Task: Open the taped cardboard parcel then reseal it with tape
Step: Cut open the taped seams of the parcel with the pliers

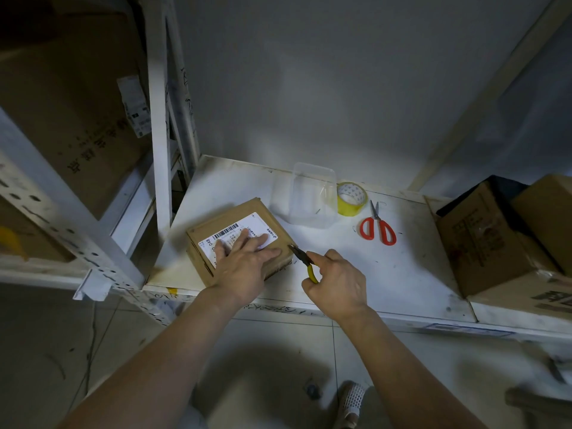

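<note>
Nearest the lens, lower centre of the frame, both forearms reach in over the white bench (387, 274). The right hand (335, 281) is curled round a small yellow-handled cutting tool (305, 261), its dark tip touching the right-hand edge of the brown cardboard parcel with the white barcoded shipping label (236, 239), which sits left of centre on the bench. The left hand (244, 258) lies flat on the parcel's top, fingers straight and spread across the label, pressing it down and grasping nothing.

Here is the danger, by my reading: that tip points toward the left hand's fingertips, which sit just beside it. If the tape gives suddenly, the tool could jump into those fingers. Push too deep and the point may score whatever is inside. The parcel also sits near the bench's front edge, so a hard sideways shove could slide it.

Further back, mid-frame, red-handled scissors (378, 229) lie apart to the right, beyond them a yellow roll of tape (351, 198) waits for resealing, touching a clear plastic tub (312, 196). Far right, larger brown cartons (483, 243) crowd the bench.
</note>
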Tool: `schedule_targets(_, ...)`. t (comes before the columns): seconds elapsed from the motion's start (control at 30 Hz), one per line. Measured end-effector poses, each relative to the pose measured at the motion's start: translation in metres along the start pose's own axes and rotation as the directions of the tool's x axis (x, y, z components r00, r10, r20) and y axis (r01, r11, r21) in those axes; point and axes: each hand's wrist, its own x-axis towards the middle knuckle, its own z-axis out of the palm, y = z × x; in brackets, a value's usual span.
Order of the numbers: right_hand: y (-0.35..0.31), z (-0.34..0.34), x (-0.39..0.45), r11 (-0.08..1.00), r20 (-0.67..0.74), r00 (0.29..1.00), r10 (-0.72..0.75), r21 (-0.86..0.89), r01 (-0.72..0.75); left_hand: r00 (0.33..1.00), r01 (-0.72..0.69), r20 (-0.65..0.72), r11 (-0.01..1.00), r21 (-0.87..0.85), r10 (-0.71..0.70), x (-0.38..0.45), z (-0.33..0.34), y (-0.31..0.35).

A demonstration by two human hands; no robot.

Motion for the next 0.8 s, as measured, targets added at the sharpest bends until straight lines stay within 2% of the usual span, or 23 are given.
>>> schedule_targets(0.23,-0.010,-0.003,0.001,0.997,0.021,1.000,0.015,-0.077,-0.013,1.000,0.019,0.002,1.000,-0.022,-0.019,0.001,0.001,0.001)
schedule_targets(0.47,-0.020,0.001,-0.002,0.993,0.026,0.993,0.116,0.003,-0.117,1.000,0.024,0.010,1.000,-0.007,-0.023,0.002,0.002,0.002)
schedule_targets(0.63,-0.023,0.001,0.003,0.991,0.017,0.992,0.127,-0.050,-0.126,1.000,0.028,0.010,1.000,-0.011,-0.028,0.003,0.002,0.003)
schedule_targets(0.8,-0.017,0.010,-0.002,0.982,0.014,0.987,0.161,0.094,-0.162,1.000,0.030,0.010,0.999,-0.031,-0.030,0.002,0.000,0.002)
